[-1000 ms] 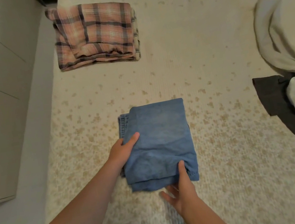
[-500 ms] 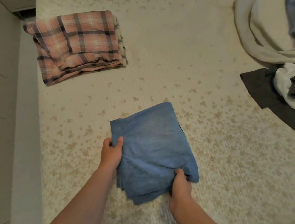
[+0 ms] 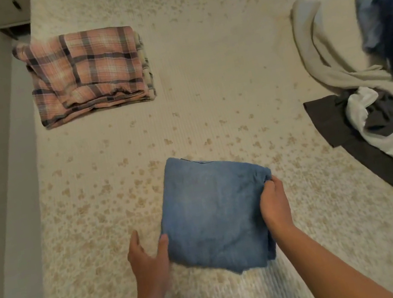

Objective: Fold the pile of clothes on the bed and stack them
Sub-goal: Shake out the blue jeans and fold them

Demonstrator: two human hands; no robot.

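Folded jeans between hands (bed)

Folded jeans near; folded shirt far-left; pile right.

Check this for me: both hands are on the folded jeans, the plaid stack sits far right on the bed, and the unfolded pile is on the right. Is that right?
Not quite. The head view shows the plaid stack far left on the bed, not right. The rest holds: the left hand and right hand are on the jeans, and the unfolded pile is right.
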